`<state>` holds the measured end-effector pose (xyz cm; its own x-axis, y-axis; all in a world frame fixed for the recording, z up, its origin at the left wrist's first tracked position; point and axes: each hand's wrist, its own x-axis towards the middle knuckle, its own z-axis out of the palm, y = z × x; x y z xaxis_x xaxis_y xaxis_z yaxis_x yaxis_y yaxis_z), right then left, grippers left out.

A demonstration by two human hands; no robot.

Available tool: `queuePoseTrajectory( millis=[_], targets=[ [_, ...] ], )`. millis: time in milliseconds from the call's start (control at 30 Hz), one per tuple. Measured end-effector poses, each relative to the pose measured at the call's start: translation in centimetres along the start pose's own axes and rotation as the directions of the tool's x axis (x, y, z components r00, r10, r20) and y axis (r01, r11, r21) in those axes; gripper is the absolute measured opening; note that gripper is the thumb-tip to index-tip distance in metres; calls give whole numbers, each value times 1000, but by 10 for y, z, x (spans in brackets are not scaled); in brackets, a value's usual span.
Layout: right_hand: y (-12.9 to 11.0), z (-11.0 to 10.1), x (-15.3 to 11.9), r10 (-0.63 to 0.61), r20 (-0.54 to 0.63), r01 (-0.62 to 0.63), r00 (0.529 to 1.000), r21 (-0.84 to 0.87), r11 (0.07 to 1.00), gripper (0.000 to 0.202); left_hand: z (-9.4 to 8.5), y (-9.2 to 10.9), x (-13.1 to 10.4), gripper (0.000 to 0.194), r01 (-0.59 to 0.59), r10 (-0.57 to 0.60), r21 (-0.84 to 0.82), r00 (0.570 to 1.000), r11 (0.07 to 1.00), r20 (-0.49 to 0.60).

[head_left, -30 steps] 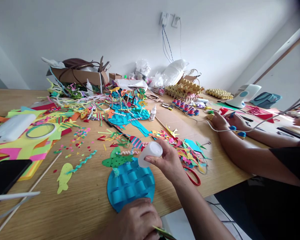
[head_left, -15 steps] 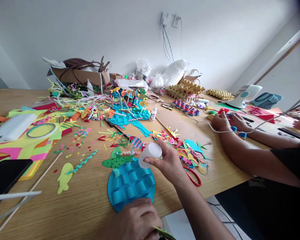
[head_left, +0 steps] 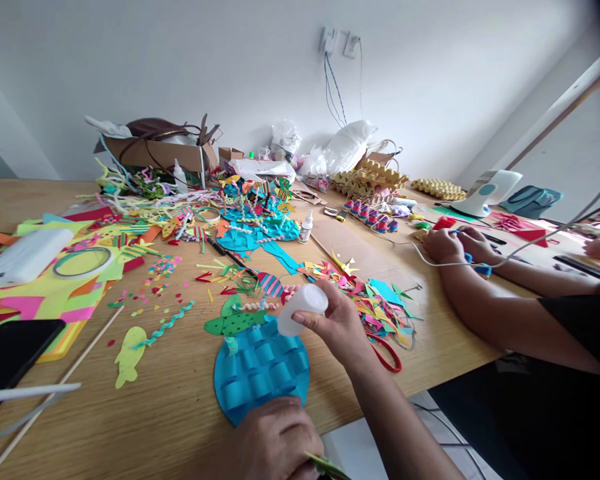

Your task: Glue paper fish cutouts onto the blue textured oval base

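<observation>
My right hand (head_left: 337, 327) is closed around a white glue bottle (head_left: 300, 310), tipped over the far right part of a round blue woven paper disc (head_left: 263, 373). A green spotted paper fish (head_left: 237, 323) and a striped paper fish (head_left: 270, 285) stand at the disc's far edge on twisted paper strips. My left hand (head_left: 280, 440) is curled at the near edge of the disc. A green and yellow paper piece (head_left: 327, 465) sticks out from under its fingers; most of it is hidden.
A yellow paper fish (head_left: 130, 357) with a teal strip lies left, near a thin stick (head_left: 75, 373). Paper scraps (head_left: 380, 303) and red-handled scissors (head_left: 387, 353) lie right. Another person's hands (head_left: 445, 247) work beyond a white cable (head_left: 420, 257). Finished blue discs (head_left: 240, 240) stand behind.
The bottle in my right hand has shifted slightly to the right and tilted a little more. My left hand has stayed almost still.
</observation>
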<state>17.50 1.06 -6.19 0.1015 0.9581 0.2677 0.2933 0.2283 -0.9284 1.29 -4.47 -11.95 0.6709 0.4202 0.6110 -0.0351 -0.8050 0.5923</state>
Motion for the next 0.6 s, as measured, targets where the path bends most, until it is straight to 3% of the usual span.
queuePoseTrajectory(
  millis=[133,267,600],
  targets=[
    [11,-4,-1,115,-140,-77,983,249,965,35,8,-8,-5,39,-66,69,38,994,997,-86],
    [22,-8,-4,188,-212,-91,959,399,912,31,13,-13,-8,37,-50,54,40,993,998,-108],
    [32,-13,-9,346,-149,-168,926,657,735,30,15,-16,-10,35,-115,116,17,972,993,-206]
  ],
)
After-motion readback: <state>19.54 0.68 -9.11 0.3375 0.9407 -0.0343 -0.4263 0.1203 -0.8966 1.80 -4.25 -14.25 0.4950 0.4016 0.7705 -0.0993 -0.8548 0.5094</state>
